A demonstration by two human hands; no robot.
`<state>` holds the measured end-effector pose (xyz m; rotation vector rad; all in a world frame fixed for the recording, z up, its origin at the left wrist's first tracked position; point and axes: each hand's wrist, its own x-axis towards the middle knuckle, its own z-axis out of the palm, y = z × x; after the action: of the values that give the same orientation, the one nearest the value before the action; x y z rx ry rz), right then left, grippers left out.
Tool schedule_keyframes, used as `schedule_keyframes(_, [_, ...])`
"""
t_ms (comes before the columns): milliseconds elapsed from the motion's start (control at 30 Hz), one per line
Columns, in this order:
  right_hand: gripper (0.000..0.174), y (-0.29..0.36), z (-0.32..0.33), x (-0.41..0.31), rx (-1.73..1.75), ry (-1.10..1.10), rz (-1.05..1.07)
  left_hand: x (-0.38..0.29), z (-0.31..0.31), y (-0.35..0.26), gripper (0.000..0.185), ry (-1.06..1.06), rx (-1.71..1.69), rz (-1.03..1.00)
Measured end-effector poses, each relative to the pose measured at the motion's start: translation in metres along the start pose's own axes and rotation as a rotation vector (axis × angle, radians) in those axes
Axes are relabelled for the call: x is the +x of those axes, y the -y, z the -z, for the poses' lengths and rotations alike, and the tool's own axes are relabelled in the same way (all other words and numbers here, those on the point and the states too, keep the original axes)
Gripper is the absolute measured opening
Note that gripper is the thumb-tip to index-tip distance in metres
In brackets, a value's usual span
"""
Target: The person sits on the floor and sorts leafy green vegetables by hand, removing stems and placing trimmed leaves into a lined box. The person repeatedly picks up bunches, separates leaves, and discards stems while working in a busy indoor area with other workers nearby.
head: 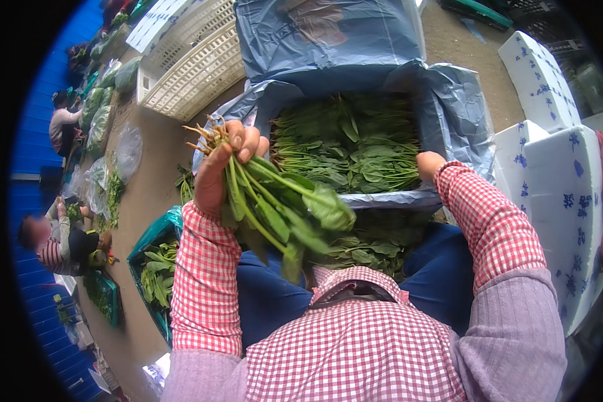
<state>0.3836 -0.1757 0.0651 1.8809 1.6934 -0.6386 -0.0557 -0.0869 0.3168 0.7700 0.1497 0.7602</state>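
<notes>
My left hand [231, 151] grips a bunch of leafy greens [276, 211], probably spinach, near its brown roots; the leaves hang down to the right and are blurred. Ahead of me stands a box lined with bluish plastic film [452, 110], filled with rows of greens [341, 151] whose stems point to both sides. At the right inner edge of that box is my right hand [429, 166], beside the stem ends; its fingers are mostly hidden. More greens [372, 251] lie between my knees, below the box's near edge.
A teal-lined container of greens [158, 271] stands at my left. White slatted crates [196, 70] are at the upper left, printed white foam boxes [563, 201] at the right. Two people [63, 236] [63, 120] sit farther left, near plastic bags of greens [100, 125].
</notes>
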Motion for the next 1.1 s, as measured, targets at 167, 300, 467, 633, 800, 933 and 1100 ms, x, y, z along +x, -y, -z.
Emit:
schedule_keyframes(167, [0.035,0.007,-0.024,0.021,-0.040,0.056,-0.043,-0.003,0.006,-0.008,0.016,-0.152,0.076,-0.052])
schedule_keyframes(300, [0.041,0.005,-0.043,0.032,0.144,-0.048,-0.179,-0.001,0.011,-0.011,0.014,-0.186,0.036,-0.068])
schedule_keyframes(467, [0.025,0.015,-0.033,0.031,0.290,-0.082,-0.219,-0.007,0.013,-0.016,0.011,-0.144,0.060,-0.085])
schedule_keyframes(633, [0.029,0.013,-0.035,0.036,0.009,0.115,-0.030,-0.013,0.000,-0.021,0.011,-0.187,0.034,-0.116])
schedule_keyframes(800, [0.038,0.014,-0.065,0.044,0.013,0.289,-0.095,-0.017,-0.003,-0.023,0.012,-0.250,0.074,-0.125])
schedule_keyframes(933, [0.037,0.021,-0.060,0.031,0.476,0.059,-0.212,-0.027,0.000,-0.031,0.012,-0.318,0.233,-0.105])
schedule_keyframes(1100, [0.022,0.044,0.001,0.004,0.586,-0.286,-0.109,-0.026,0.011,-0.032,0.020,-0.343,0.714,-0.009])
